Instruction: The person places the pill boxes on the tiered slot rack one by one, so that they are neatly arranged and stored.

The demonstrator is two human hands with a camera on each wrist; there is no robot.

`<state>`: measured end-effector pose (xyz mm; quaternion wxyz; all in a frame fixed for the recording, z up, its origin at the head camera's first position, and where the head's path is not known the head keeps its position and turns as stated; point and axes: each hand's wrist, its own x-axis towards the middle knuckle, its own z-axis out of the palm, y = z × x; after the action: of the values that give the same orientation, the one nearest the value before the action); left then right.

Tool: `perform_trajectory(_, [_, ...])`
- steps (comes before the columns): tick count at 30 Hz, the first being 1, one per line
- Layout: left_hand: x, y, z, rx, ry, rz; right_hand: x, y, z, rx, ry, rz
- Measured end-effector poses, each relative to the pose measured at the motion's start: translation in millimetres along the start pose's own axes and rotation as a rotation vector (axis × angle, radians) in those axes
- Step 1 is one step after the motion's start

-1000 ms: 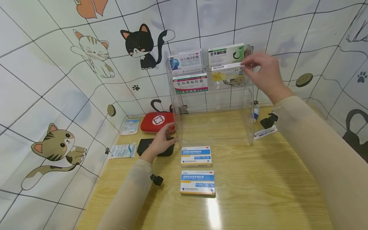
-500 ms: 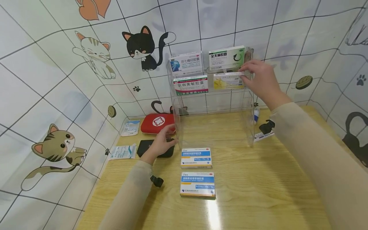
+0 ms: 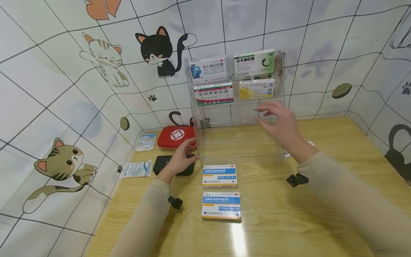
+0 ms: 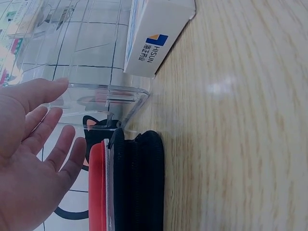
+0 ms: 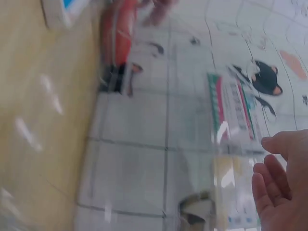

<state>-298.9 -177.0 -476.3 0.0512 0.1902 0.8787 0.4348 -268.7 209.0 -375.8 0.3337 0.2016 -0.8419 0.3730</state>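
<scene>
A clear acrylic shelf rack (image 3: 237, 107) stands at the back of the wooden table (image 3: 321, 200). It holds several medicine boxes; a yellow-and-white box (image 3: 256, 88) sits on the middle tier at right. My right hand (image 3: 279, 123) hovers in front of the rack below that box, fingers relaxed and holding nothing. My left hand (image 3: 181, 159) rests with straight fingers against the rack's lower left corner (image 4: 127, 103). Two blue-and-white boxes (image 3: 219, 175) (image 3: 221, 206) lie flat on the table in front of the rack.
A red first-aid pouch (image 3: 176, 136) and a black case (image 3: 160, 165) lie left of the rack, with two white sachets (image 3: 138, 168) near the wall. Cat-patterned tile walls close in the left and the back. A small white item (image 3: 309, 143) lies right of the rack.
My right hand has let go of the yellow-and-white box, which now stands on the middle tier, and has dropped down and back toward me. The left hand has stayed put.
</scene>
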Motion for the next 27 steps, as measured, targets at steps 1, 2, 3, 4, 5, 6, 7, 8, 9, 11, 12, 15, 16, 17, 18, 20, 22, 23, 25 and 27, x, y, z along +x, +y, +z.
perform_trajectory(1, [0.1,0.0,0.1,-0.001,0.000,-0.001,-8.1,-1.2,4.5,0.007,-0.021,0.005])
perform_trajectory(2, [0.1,0.0,0.2,-0.002,-0.001,-0.002,-16.4,-2.3,8.9,0.016,-0.041,0.013])
perform_trajectory(3, [0.2,0.0,0.4,-0.003,-0.002,-0.004,-24.6,-3.2,13.8,0.030,-0.063,0.020])
perform_trajectory(4, [0.2,-0.1,0.5,-0.004,-0.004,-0.006,-32.7,-3.8,18.7,0.044,-0.084,0.023])
perform_trajectory(5, [0.3,-0.3,0.7,-0.006,-0.004,-0.008,-40.5,-4.6,23.4,0.055,-0.106,0.026])
perform_trajectory(6, [0.2,-0.2,0.7,-0.007,-0.003,-0.011,-48.2,-5.8,27.7,0.072,-0.130,0.032])
perform_trajectory(7, [0.1,-0.2,0.7,-0.006,-0.004,-0.012,-55.5,-6.8,31.8,0.083,-0.153,0.032])
perform_trajectory(8, [-0.1,-0.1,0.6,-0.007,-0.003,-0.013,-62.6,-7.6,35.7,0.095,-0.178,0.038])
perform_trajectory(9, [-0.1,0.1,0.6,-0.008,-0.003,-0.014,-69.0,-8.5,39.3,0.112,-0.205,0.044])
perform_trajectory(11, [-0.3,0.7,0.4,-0.008,-0.003,-0.014,-80.4,-11.3,45.0,0.151,-0.274,0.084])
perform_trajectory(12, [-0.3,1.1,0.3,-0.008,-0.003,-0.014,-85.7,-11.8,48.1,0.162,-0.315,0.108])
perform_trajectory(15, [-0.4,2.3,0.1,-0.012,-0.007,-0.009,-97.7,-13.4,55.9,0.211,-0.463,0.206])
perform_trajectory(16, [-0.6,2.7,0.0,-0.012,-0.006,-0.011,-100.9,-13.8,58.5,0.217,-0.514,0.238])
perform_trajectory(17, [-0.8,3.2,-0.1,-0.013,-0.007,-0.012,-103.7,-14.0,61.1,0.214,-0.559,0.261])
perform_trajectory(18, [-1.0,3.6,-0.2,-0.014,-0.006,-0.013,-106.2,-14.0,63.5,0.207,-0.600,0.279])
perform_trajectory(20, [-1.3,4.3,-0.5,-0.013,-0.005,-0.016,-109.7,-14.2,67.2,0.201,-0.653,0.296])
perform_trajectory(22, [-1.5,4.4,-0.4,-0.009,-0.004,-0.019,-112.4,-14.3,70.3,0.203,-0.673,0.301])
perform_trajectory(23, [-1.3,4.3,-0.1,-0.008,-0.004,-0.018,-113.5,-14.2,71.6,0.209,-0.677,0.296])
perform_trajectory(25, [-1.4,4.0,0.4,-0.008,-0.003,-0.018,-115.2,-14.4,73.3,0.220,-0.679,0.278])
perform_trajectory(27, [-1.6,3.9,0.7,-0.006,-0.002,-0.017,-116.5,-15.2,75.1,0.220,-0.686,0.269])
